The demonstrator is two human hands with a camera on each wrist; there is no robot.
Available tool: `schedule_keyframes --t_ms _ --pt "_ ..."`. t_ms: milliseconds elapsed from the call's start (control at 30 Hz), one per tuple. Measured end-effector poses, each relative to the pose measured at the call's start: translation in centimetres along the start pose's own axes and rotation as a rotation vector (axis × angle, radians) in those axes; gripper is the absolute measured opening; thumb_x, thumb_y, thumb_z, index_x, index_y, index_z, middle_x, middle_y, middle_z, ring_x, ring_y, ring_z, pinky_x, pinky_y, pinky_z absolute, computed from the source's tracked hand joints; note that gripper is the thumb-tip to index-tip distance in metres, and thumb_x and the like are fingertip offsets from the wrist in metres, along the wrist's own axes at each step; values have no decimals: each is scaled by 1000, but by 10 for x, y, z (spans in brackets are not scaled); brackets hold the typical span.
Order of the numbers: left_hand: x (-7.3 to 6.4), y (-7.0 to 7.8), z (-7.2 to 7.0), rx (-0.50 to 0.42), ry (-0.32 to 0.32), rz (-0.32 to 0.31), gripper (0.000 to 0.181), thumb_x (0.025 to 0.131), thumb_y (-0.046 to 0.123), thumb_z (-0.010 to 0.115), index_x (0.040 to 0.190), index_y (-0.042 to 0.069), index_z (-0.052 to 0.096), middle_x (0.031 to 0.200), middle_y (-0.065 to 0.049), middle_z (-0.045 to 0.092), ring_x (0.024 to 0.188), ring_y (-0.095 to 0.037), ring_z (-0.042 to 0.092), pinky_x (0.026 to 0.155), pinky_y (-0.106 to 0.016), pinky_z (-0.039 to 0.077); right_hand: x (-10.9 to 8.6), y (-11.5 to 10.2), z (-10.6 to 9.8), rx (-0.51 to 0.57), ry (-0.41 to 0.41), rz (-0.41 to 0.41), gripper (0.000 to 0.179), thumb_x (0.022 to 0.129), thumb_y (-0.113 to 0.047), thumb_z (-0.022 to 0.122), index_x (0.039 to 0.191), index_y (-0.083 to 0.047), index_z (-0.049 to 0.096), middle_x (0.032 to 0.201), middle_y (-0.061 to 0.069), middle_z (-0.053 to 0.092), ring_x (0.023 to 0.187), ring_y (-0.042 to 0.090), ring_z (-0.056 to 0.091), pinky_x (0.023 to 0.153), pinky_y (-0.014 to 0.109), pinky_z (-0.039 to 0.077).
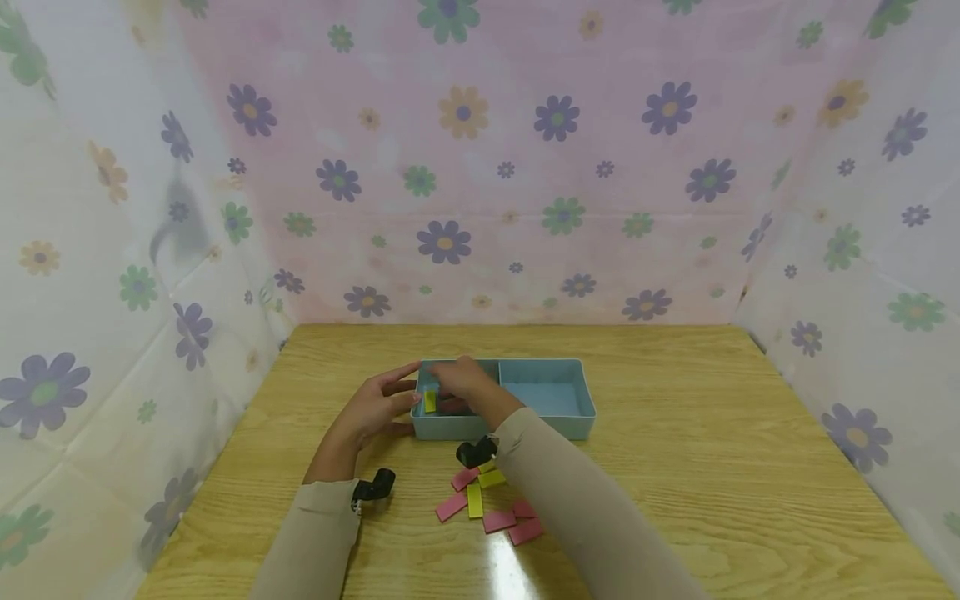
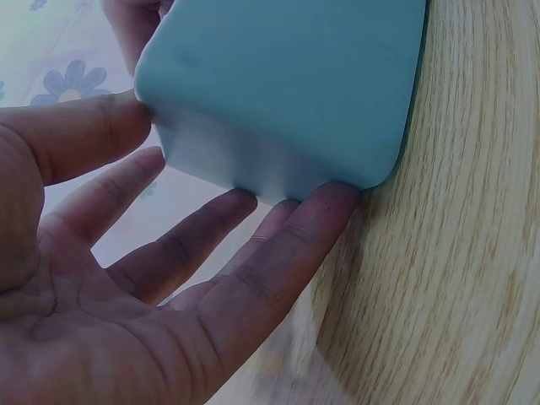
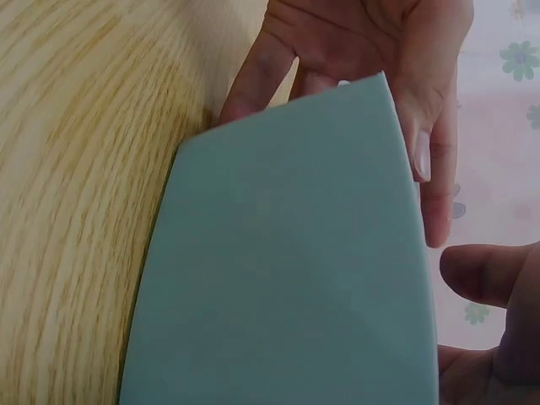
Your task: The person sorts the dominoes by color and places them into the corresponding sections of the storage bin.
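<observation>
A pale blue two-compartment box (image 1: 547, 425) sits on the table. My left hand (image 1: 378, 406) touches its left end, the fingers fairly straight against the end wall and the thumb at the rim, as the left wrist view shows close up. My right hand (image 1: 468, 383) reaches over the front wall into the left compartment; its fingertips are mostly hidden, and I cannot tell whether they hold anything. A small yellow tile (image 1: 430, 402) shows inside that compartment near the left end. In the right wrist view, the right thumb (image 3: 477, 272) is above the box's rim.
Pink tiles (image 1: 452, 507) and yellow tiles (image 1: 475, 501) lie loosely in front of the box, some overlapping, partly behind the right sleeve (image 1: 585, 500). Flowered cloth (image 1: 510, 208) encloses the wooden table (image 1: 712, 483) at the back and sides.
</observation>
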State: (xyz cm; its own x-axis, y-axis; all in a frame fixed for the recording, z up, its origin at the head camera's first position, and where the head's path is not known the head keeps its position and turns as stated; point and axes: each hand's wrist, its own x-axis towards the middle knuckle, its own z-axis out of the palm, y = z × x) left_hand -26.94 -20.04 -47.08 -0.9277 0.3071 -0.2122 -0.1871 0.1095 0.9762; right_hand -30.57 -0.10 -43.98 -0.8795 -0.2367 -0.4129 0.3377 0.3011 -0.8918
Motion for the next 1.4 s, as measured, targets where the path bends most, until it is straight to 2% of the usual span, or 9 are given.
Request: schedule_keyframes --t_ms 200,700,867,1133,1267,1400 --pt "1 -1 -1 1 -7 6 62 104 13 63 159 32 42 163 -21 36 137 -45 53 95 -60 57 1 -1 5 62 -16 23 51 103 -34 61 141 1 59 122 22 67 100 37 74 87 47 62" --pt "0 0 -1 -7 -2 -1 63 103 14 65 159 31 42 162 -22 38 137 -45 53 94 -60 57 1 1 5 61 -1 6 58 103 -34 60 145 5 52 123 26 65 99 40 73 88 50 62" --pt "1 1 0 -4 7 -10 63 103 13 65 159 31 43 161 -21 39 134 -43 56 93 -59 58 -5 -1 -5 15 4 -17 56 103 -35 61 143 3 55 125 27 65 98 40 73 86 48 62" --pt "2 1 1 -2 37 -23 63 102 12 65 159 31 44 159 -18 44 131 -40 59 91 -57 59 -25 -7 -25 -34 -56 -102 51 106 -35 58 140 2 60 127 27 67 103 40 74 88 47 62" --pt "2 1 2 -1 52 -31 63 102 11 67 157 32 46 159 -17 45 132 -40 58 91 -58 59 -36 -5 -37 -10 -77 -114 54 105 -39 58 141 1 60 131 27 66 108 41 72 93 49 60" --pt "2 3 3 2 48 -34 64 102 11 66 159 30 43 160 -18 43 134 -41 56 92 -59 58 -48 -2 -49 27 -64 -123 53 104 -39 61 139 1 61 132 27 66 112 41 71 95 50 60"
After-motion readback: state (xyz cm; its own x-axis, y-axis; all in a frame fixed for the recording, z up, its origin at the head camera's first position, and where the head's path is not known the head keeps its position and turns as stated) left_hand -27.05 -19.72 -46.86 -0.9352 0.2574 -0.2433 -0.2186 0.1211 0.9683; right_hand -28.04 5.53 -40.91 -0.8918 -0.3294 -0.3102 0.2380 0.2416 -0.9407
